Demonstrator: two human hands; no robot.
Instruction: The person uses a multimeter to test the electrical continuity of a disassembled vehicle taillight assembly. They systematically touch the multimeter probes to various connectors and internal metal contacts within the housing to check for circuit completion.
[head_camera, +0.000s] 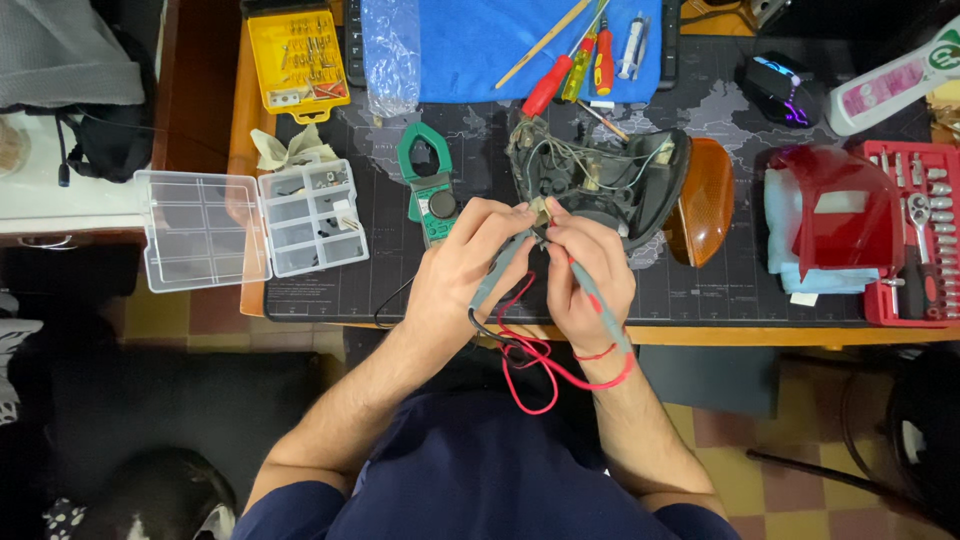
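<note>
My left hand grips a grey test probe with a black lead, its tip pointed at a small connector. My right hand holds a second grey probe with a red lead that loops down over the desk edge. Both tips meet at the connector on the near edge of a black lamp housing full of thin wires. An orange lens is attached at the housing's right side. A green clamp meter lies just left of my left hand.
An open clear parts box overhangs the desk's left edge. A yellow bit case, blue cloth and screwdrivers lie at the back. A red lens, red socket set and mouse sit right.
</note>
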